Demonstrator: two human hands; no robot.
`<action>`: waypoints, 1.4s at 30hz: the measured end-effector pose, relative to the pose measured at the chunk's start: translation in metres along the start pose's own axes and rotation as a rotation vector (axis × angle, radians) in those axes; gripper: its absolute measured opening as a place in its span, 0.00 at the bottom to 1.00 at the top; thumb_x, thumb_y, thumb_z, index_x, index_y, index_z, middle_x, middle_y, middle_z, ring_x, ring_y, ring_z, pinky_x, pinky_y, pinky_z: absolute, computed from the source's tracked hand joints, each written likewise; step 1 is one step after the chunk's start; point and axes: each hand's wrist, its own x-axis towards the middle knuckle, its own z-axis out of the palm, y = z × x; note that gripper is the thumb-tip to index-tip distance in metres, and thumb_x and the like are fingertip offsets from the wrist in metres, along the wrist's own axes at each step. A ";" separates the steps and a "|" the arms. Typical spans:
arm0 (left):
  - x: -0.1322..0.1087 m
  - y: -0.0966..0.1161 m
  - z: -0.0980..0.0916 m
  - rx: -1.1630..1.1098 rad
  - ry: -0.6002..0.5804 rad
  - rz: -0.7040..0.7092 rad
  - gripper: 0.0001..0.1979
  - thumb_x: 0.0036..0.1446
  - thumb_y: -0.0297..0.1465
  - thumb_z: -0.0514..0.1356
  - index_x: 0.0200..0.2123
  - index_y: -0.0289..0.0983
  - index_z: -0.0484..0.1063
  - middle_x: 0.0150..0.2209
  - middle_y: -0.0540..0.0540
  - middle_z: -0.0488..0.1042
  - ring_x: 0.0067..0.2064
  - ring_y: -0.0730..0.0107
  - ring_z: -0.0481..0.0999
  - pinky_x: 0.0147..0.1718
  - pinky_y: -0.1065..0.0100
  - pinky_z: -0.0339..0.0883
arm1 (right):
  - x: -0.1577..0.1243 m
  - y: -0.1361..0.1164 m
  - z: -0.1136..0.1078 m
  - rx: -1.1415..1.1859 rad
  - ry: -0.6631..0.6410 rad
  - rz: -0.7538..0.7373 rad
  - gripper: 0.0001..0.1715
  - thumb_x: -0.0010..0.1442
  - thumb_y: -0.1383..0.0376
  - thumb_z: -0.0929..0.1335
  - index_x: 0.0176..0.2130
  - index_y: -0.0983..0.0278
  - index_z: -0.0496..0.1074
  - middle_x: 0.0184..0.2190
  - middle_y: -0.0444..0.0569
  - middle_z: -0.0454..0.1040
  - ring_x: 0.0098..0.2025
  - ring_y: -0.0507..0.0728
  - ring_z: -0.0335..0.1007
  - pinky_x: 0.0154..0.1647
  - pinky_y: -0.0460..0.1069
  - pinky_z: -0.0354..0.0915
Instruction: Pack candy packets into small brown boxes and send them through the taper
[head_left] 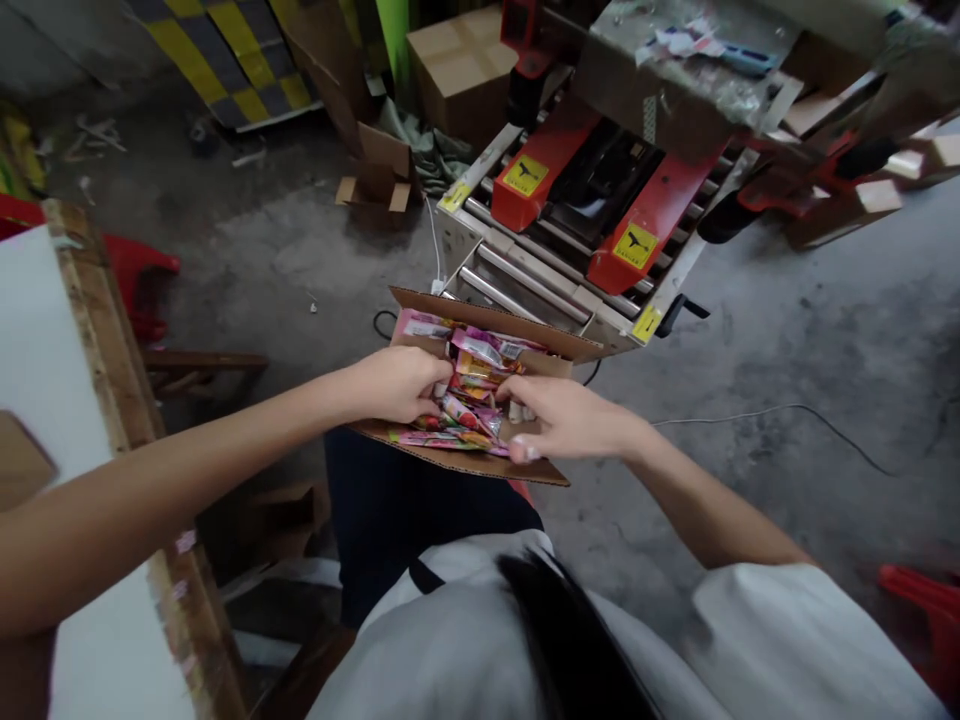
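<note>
An open cardboard box (pixel 495 468) sits in front of my body, with pink and multicoloured candy packets (pixel 480 350) inside. My left hand (pixel 409 385) reaches over the box's left side, its fingers curled down among the packets; what they hold, if anything, is hidden. On the right side of the box, my right hand (pixel 544 415) has its thumb apart from its bent fingers, touching the packets and the inner side. No packet is clearly in its grasp.
Beyond the box stands a roller conveyor machine (pixel 525 285) with red rails and danger labels. A white table (pixel 37 330) with a wooden edge is at left. Cardboard boxes (pixel 469 65) lie behind, a cable (pixel 750 412) on the floor, and a red stool (pixel 926 600) at lower right.
</note>
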 end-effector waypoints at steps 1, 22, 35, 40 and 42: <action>-0.005 -0.002 -0.003 -0.072 -0.045 -0.002 0.13 0.55 0.42 0.64 0.35 0.38 0.73 0.33 0.46 0.78 0.33 0.63 0.76 0.32 0.68 0.63 | -0.006 0.002 -0.001 0.056 -0.020 -0.077 0.48 0.51 0.41 0.75 0.60 0.66 0.67 0.53 0.59 0.75 0.52 0.65 0.73 0.48 0.53 0.67; -0.005 0.015 0.046 0.037 0.815 -0.541 0.34 0.57 0.48 0.66 0.56 0.28 0.64 0.55 0.24 0.68 0.57 0.34 0.68 0.53 0.44 0.66 | -0.006 -0.005 0.056 -0.377 0.600 -0.032 0.30 0.66 0.72 0.62 0.66 0.62 0.63 0.68 0.57 0.63 0.68 0.63 0.58 0.70 0.61 0.50; 0.037 0.017 0.038 0.231 0.586 0.083 0.22 0.69 0.30 0.44 0.58 0.29 0.69 0.61 0.34 0.71 0.64 0.55 0.68 0.67 0.51 0.51 | 0.017 0.002 0.041 -0.128 0.566 -0.021 0.20 0.65 0.59 0.67 0.54 0.65 0.69 0.51 0.56 0.77 0.53 0.64 0.72 0.57 0.57 0.61; 0.051 0.033 0.046 0.258 0.707 -0.054 0.21 0.66 0.31 0.48 0.51 0.26 0.74 0.51 0.31 0.76 0.53 0.49 0.75 0.62 0.48 0.57 | 0.015 0.011 0.059 -0.132 0.815 -0.044 0.24 0.69 0.56 0.62 0.59 0.65 0.68 0.58 0.60 0.72 0.61 0.64 0.65 0.62 0.59 0.60; 0.051 0.034 0.049 0.253 0.726 -0.053 0.21 0.67 0.31 0.47 0.49 0.27 0.76 0.48 0.32 0.77 0.52 0.50 0.75 0.61 0.49 0.57 | 0.018 0.009 0.055 -0.199 0.793 -0.006 0.27 0.71 0.57 0.59 0.63 0.65 0.64 0.63 0.60 0.68 0.66 0.65 0.60 0.65 0.60 0.57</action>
